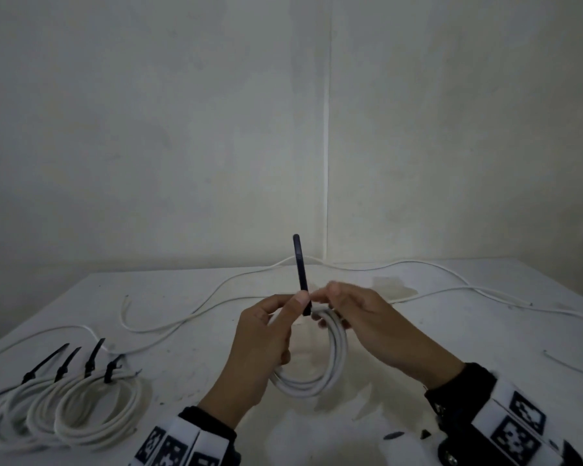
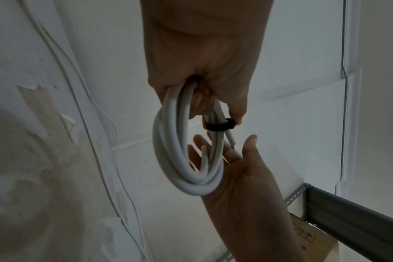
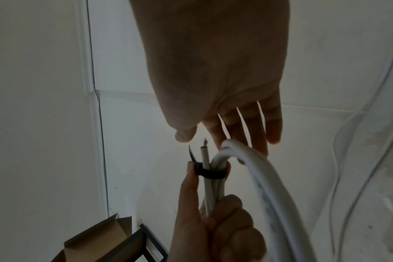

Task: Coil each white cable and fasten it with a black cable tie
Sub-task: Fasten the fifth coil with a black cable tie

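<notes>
A coil of white cable (image 1: pixel 320 381) hangs upright above the table, and my left hand (image 1: pixel 283 317) grips its top. A black cable tie (image 1: pixel 298 264) is looped round the bundled strands there, its long tail pointing straight up. In the left wrist view the tie (image 2: pixel 216 127) sits just below my left hand's thumb, with the coil (image 2: pixel 168 159) hanging from the curled fingers. My right hand (image 1: pixel 334 294) is beside the tie. Its fingers (image 3: pixel 254 127) are straight and touch the coil's top (image 3: pixel 236 147). A bare cable end (image 3: pixel 204 150) sticks out past the tie (image 3: pixel 211 174).
Several tied coils (image 1: pixel 81 408) with black ties lie at the table's front left. Loose white cables (image 1: pixel 216 297) trail across the back of the white table (image 1: pixel 182 348), and another (image 1: pixel 569 364) lies at the right edge. A cardboard box (image 3: pixel 96 239) and a metal frame (image 2: pixel 359 221) are below.
</notes>
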Tool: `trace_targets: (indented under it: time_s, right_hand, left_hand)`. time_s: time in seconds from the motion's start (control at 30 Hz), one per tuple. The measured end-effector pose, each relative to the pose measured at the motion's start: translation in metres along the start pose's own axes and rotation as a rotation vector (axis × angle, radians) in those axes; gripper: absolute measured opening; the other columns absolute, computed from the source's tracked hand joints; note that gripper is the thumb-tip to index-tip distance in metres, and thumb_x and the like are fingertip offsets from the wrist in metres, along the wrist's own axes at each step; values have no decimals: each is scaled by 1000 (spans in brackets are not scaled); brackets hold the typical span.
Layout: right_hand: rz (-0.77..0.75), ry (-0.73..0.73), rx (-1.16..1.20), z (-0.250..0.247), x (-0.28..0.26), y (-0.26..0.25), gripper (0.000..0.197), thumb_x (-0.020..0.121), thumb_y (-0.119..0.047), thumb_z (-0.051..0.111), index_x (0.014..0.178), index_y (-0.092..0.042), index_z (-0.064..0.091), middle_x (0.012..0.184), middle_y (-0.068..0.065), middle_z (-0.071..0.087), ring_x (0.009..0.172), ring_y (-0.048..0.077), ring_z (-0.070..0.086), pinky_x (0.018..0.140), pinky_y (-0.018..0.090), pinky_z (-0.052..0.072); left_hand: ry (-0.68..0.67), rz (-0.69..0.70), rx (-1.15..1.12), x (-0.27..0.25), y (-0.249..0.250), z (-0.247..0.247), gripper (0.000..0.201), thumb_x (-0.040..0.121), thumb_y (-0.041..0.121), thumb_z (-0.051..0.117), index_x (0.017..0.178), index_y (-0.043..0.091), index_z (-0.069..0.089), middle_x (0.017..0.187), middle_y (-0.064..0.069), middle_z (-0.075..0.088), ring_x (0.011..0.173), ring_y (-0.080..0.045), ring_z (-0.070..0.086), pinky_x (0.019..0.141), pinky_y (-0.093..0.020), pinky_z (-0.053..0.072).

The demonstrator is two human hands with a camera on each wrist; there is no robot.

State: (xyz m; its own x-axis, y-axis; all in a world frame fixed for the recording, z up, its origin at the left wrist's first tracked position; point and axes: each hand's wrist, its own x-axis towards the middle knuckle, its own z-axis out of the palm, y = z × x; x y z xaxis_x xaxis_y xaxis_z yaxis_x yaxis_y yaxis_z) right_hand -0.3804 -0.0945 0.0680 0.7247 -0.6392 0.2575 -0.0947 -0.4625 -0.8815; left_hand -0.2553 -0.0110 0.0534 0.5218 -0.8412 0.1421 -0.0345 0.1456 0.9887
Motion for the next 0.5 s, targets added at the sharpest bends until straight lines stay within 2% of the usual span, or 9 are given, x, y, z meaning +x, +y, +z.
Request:
trace_targets:
  time_s: [0.07, 0.13, 0.2, 0.27, 0.4, 0.5]
  right_hand:
    - [28, -39, 13, 5, -2, 0, 49, 84, -51, 36, 108, -17, 62, 103, 3, 67, 78, 10, 66, 81, 27, 52]
    - [51, -28, 82, 9, -1, -2, 33, 91, -38, 44, 107, -15, 62, 102, 6, 67, 73, 11, 66, 78, 26, 54]
    - [68, -11, 147, 13, 0, -2, 20, 92, -25, 50, 102, -14, 63, 94, 9, 68, 70, 12, 66, 74, 25, 54]
    - [70, 22, 177, 19, 1, -2, 10, 91, -15, 54, 93, -14, 64, 81, 6, 68, 65, 10, 66, 69, 22, 55]
    - [58, 79, 193, 34, 4, -1, 10, 87, -7, 59, 80, -14, 64, 70, 2, 65, 59, 9, 65, 63, 22, 55]
    - [80, 86, 237, 40, 7, -1, 8, 86, -7, 60, 83, -13, 65, 73, 2, 67, 61, 10, 66, 62, 20, 54]
  left_hand:
    - [10, 4, -3, 1, -1, -3, 23, 85, 30, 60, 76, 11, 69, 38, 8, 29, 34, -7, 24, 36, -18, 25]
    - [23, 5, -5, 0, -3, -5, 22, 84, 30, 60, 78, 11, 69, 37, 9, 30, 34, -6, 25, 37, -18, 26]
    - [43, 7, -3, -1, -4, -8, 21, 84, 30, 61, 77, 12, 70, 37, 8, 31, 34, -6, 26, 37, -18, 26]
    - [63, 11, 2, -2, -5, -11, 22, 84, 31, 61, 75, 13, 70, 37, 8, 31, 34, -7, 26, 37, -18, 26]
    - [95, -3, 27, -3, -10, -18, 25, 86, 33, 59, 73, 14, 69, 36, 10, 30, 34, -6, 26, 37, -17, 27]
    - [104, 2, 26, -6, -11, -25, 24, 86, 32, 58, 73, 16, 69, 35, 10, 32, 34, -5, 27, 37, -18, 27]
